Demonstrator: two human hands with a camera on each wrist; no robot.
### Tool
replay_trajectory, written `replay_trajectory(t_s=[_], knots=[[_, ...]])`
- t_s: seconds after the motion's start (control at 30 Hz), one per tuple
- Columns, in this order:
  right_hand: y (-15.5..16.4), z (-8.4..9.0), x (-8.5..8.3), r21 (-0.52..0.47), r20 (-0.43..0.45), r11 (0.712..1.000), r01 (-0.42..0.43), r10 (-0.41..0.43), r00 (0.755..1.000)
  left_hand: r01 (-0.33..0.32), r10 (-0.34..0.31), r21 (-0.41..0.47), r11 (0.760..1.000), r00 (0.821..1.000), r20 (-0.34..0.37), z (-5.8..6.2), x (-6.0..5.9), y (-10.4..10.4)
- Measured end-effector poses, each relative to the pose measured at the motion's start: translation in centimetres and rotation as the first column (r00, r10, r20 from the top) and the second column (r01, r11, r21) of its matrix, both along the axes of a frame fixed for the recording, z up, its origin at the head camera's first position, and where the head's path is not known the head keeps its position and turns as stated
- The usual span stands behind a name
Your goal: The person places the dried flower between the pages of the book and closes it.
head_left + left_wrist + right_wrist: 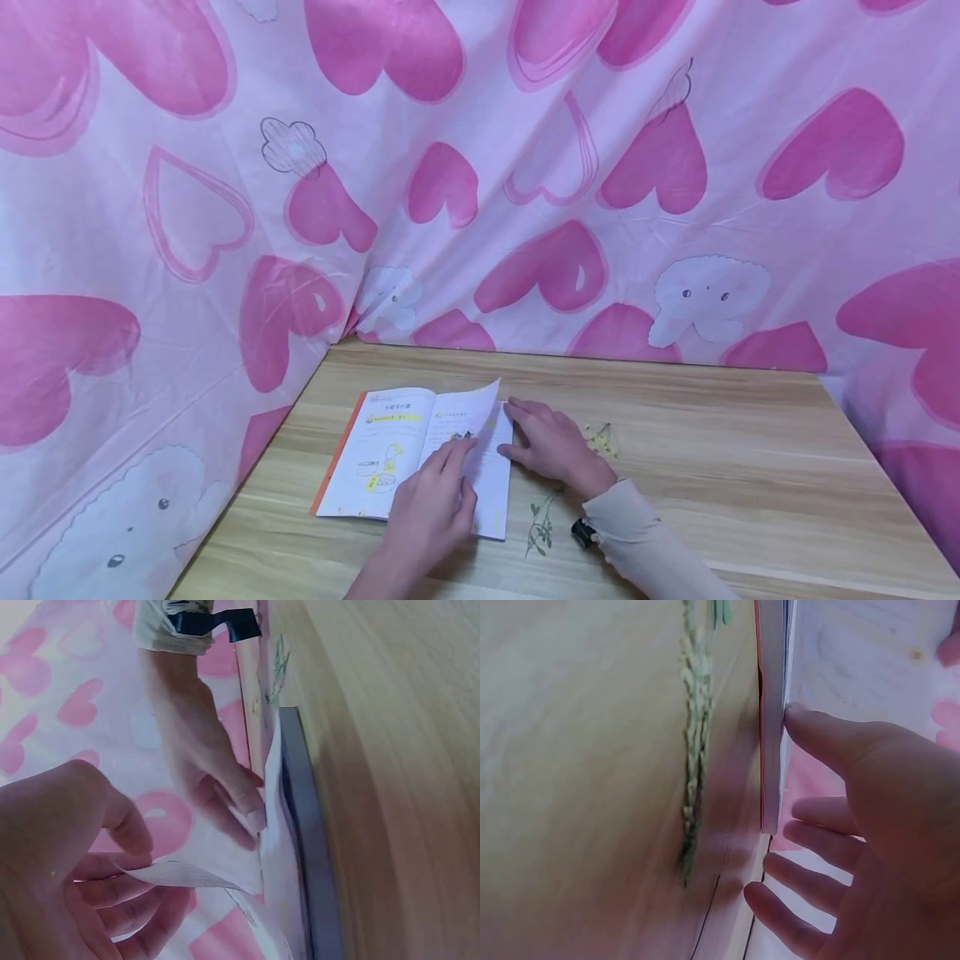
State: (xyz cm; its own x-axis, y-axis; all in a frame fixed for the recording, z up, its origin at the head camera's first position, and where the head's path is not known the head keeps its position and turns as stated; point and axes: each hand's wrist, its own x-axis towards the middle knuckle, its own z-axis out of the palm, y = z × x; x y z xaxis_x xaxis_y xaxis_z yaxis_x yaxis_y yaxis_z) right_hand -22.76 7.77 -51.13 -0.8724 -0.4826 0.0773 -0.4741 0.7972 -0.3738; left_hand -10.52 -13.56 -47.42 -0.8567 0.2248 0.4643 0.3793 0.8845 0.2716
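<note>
Nearest the camera, a page (472, 421) of the open booklet (390, 454) is pinched and lifted by the fingers of the left hand (431, 508). Just beyond, the booklet's right edge is pressed flat on the table (712, 467) by the right hand (551, 446), fingers straight. A page turn appears to be in hand. Green sprigs (540, 525) and yellow flowers (602, 439) lie beside, the heart-print cloth (525, 208) behind.

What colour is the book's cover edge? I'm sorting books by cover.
Orange, along the book's left edge; the head view shows it best.
</note>
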Motion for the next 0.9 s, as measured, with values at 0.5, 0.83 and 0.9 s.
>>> replay_trajectory(t_s=[0.5,0.83,0.9], knots=[[-0.2,0.4,0.1,0.040,0.045,0.999,-0.006,0.004,0.999,-0.102,0.111,0.163,0.981,0.993,-0.050,2.1,0.0,-1.8],[-0.2,0.6,0.2,0.038,0.050,0.999,-0.008,0.006,0.999,-0.078,0.103,0.332,0.940,0.993,-0.060,3.0,-0.9,-3.7],[-0.2,0.5,0.2,0.038,0.053,0.999,-0.005,0.003,0.999,-0.074,0.102,0.347,0.935,0.993,-0.063,3.2,-1.0,-4.2]])
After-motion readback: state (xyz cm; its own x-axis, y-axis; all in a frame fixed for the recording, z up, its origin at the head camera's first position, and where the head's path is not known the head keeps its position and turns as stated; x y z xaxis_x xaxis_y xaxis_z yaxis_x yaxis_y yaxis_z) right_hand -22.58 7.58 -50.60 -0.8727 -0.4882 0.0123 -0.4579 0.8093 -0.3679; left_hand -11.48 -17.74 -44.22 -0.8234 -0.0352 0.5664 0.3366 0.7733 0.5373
